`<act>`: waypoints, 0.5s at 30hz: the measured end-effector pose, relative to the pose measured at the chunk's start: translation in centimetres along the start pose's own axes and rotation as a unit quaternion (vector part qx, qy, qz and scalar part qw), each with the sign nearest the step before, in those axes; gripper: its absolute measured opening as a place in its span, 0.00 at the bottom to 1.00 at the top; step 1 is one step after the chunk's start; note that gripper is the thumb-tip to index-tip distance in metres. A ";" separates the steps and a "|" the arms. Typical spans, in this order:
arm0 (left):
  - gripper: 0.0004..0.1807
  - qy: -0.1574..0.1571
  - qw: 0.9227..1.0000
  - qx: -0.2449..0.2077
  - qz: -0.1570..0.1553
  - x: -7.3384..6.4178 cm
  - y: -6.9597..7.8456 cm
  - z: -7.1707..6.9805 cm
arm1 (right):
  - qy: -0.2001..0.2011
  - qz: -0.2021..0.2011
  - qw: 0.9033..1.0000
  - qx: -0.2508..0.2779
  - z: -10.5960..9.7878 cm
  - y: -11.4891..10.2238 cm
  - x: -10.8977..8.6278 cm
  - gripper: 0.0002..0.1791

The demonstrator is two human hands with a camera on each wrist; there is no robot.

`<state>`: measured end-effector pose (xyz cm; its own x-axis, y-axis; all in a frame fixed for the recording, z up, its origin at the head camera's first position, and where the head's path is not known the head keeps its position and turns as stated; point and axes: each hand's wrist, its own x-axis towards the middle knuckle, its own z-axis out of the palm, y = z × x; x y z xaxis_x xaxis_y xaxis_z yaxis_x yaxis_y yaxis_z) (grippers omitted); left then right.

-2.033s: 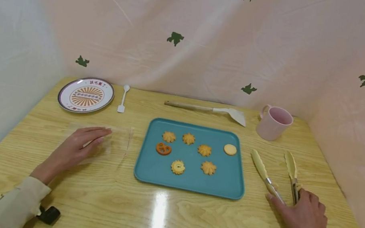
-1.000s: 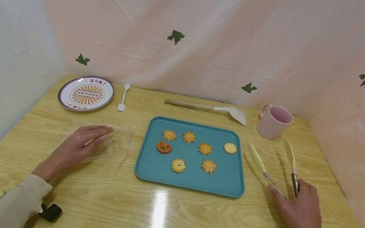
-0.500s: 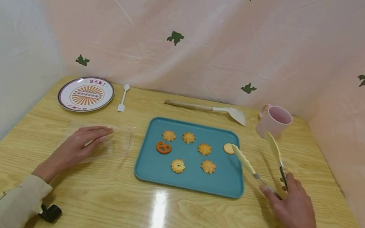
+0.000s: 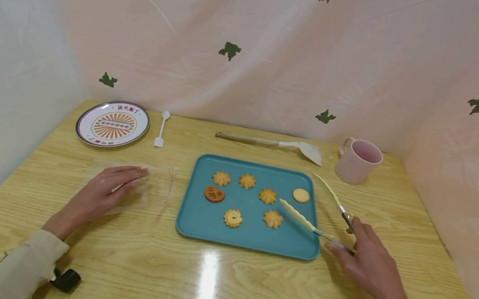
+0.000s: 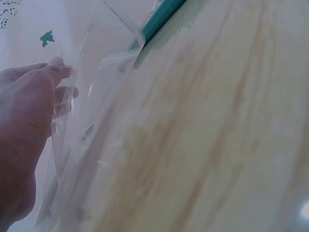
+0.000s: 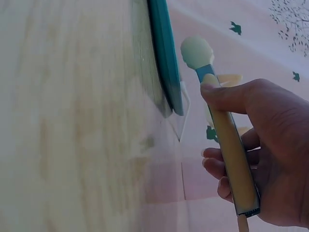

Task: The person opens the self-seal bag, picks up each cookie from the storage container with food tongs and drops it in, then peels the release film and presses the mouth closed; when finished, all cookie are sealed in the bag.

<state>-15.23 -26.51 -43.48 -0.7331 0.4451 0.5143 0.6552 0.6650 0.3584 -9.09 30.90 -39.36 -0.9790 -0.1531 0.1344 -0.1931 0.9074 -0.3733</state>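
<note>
My left hand (image 4: pixel 104 190) holds a clear plastic bag (image 5: pixel 104 106), thumb and fingers at its edge. The bag's mouth stands toward the tray and faintly shows in the head view. My right hand (image 4: pixel 369 260) grips a pair of food tongs (image 4: pixel 297 216) with pale scalloped tips, thumb on one metal arm and fingers on the other. The tongs' arms are spread wide with nothing between them. One tip reaches over the teal tray (image 4: pixel 205 234), near a star-shaped cookie (image 4: pixel 272 219); the other lies beyond the tray's right edge, past a round cracker (image 4: pixel 301 195).
More star-shaped cookies, a pretzel (image 4: pixel 214 194) and a ring-topped cookie (image 4: pixel 233 218) lie on the tray. Behind it are a spatula (image 4: pixel 246 139) and a pink mug (image 4: pixel 357 162). A patterned plate (image 4: pixel 113 124) and a small white spoon (image 4: pixel 162 129) stand back left.
My right hand has lifted the tongs and swung them left, from beside the tray to over its right part. My left hand and the bag stay nearly where they were.
</note>
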 end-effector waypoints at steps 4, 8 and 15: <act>0.20 -0.001 1.000 0.002 0.001 0.1 0.0 0.0 | -0.011 -0.018 1.000 -0.010 0.0 -0.6 0.8 0.39; 0.20 -0.004 1.000 0.003 0.001 0.1 0.1 0.0 | -0.022 -0.036 0.999 -0.022 0.0 -1.0 1.5 0.40; 0.20 -0.006 1.000 -0.001 -0.002 0.1 0.1 0.1 | -0.047 -0.065 0.996 -0.042 -0.2 -1.5 2.7 0.39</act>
<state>-15.21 -26.36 -43.46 -0.7378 0.4489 0.5041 0.6524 0.6657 0.3621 -11.45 29.21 -38.23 -0.9483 -0.3049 0.0881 -0.3173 0.9059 -0.2804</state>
